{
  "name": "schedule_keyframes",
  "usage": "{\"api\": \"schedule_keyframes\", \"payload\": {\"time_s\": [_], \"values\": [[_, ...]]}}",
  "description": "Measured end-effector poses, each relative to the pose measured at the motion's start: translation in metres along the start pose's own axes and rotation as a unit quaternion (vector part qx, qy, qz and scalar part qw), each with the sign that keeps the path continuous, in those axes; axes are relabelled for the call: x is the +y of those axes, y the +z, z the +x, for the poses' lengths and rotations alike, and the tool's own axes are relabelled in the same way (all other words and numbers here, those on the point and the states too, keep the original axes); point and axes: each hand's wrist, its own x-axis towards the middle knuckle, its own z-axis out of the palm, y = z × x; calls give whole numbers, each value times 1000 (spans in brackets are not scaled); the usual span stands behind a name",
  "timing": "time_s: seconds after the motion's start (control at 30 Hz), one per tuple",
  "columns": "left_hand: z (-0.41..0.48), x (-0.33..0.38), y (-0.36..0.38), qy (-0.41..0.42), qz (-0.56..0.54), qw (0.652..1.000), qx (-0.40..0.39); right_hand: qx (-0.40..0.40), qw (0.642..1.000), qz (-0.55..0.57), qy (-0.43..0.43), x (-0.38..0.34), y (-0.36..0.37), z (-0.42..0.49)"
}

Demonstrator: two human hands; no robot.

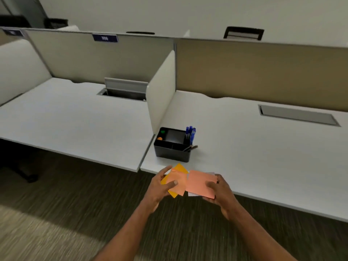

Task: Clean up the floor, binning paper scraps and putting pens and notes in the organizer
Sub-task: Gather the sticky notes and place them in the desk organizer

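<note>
While fingers (174, 183) curl, hands grip notes (199, 185).

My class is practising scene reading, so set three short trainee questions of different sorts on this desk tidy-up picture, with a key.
1. True or false: the left hand holds orange notes.
2. Where do the blue pens stand? A) on the floor B) in the black organizer C) in the right hand
3. Fill in: the organizer sits on the white ____.

Key: 1 true; 2 B; 3 desk. The right hand holds pink notes.
</note>
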Motion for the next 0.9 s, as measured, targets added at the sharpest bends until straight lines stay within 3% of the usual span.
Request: {"api": "schedule_keyframes", "payload": {"time_s": [0.1,0.4,0.63,0.9], "values": [[5,17,-6,41,111,993,30,-6,1000,-20,-17,-29,6,10],[21,62,-16,73,292,948,108,-38,991,-99,-84,-90,-3,46],[47,95,-19,145,322,926,131,-33,955,-216,-202,-116,-3,70],[114,106,-42,146,336,922,125,-17,909,-300,-290,-145,25,114]]}}
